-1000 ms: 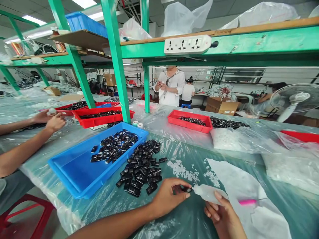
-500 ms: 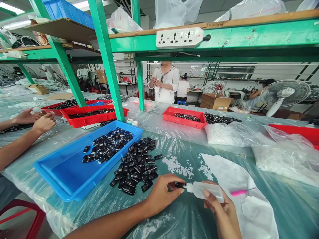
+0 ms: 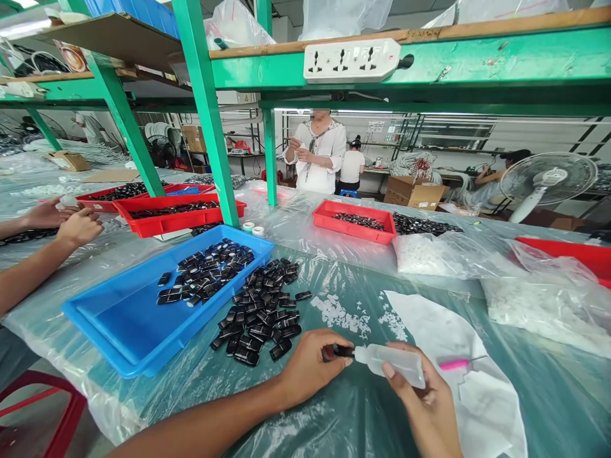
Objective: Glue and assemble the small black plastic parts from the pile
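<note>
Between the thumb and fingers of my left hand is a small black plastic piece. My right hand grips a translucent squeeze bottle, tilted so its nozzle end meets the black piece. The exact contact at the tip is too small to make out. Left of my hands lies a heap of similar black pieces. Just beyond them are small white flat bits. A pink-handled tool with a thin metal tip rests on a white sheet by my right hand.
A blue tray holding more black pieces stands at the left. Red trays and bags of white parts lie farther back. Green shelf posts rise from the table. At far left a co-worker's hands hold something whitish.
The bottle and my right hand have shifted slightly up and left, while my left hand stays nearly in place. The camera view has moved a little.
</note>
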Demonstrator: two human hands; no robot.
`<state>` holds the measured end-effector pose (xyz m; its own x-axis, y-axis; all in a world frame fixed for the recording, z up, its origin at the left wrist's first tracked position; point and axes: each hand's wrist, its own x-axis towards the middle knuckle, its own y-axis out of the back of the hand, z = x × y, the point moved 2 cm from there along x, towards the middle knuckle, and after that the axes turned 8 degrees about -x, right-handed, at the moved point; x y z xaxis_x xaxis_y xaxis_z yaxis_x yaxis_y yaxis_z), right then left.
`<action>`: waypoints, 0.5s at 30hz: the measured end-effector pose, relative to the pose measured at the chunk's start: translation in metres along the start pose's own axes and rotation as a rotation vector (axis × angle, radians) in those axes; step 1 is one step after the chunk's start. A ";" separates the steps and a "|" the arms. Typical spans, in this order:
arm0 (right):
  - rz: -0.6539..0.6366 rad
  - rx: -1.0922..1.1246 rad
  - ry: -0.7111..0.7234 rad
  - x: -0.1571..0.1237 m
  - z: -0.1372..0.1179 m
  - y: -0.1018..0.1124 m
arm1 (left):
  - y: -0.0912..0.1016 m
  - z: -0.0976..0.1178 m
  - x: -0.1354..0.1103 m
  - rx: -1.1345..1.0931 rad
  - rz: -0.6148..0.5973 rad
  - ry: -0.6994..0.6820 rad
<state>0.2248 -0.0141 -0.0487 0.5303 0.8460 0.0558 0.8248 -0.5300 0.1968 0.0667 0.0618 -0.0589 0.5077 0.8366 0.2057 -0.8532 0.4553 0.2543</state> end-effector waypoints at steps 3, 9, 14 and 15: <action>-0.012 -0.019 0.021 0.000 -0.002 0.000 | 0.000 0.000 0.000 -0.011 -0.008 0.021; -0.054 0.128 -0.050 0.009 0.009 0.003 | -0.001 -0.002 0.001 -0.060 -0.008 0.093; -0.083 0.496 -0.105 0.025 0.023 0.007 | -0.001 -0.006 0.002 -0.144 -0.068 0.113; -0.070 0.549 -0.114 0.028 0.024 0.008 | -0.002 -0.004 0.002 -0.153 -0.076 0.111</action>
<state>0.2515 0.0042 -0.0693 0.4630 0.8849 -0.0515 0.8237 -0.4510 -0.3438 0.0692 0.0639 -0.0631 0.5621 0.8228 0.0838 -0.8256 0.5521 0.1164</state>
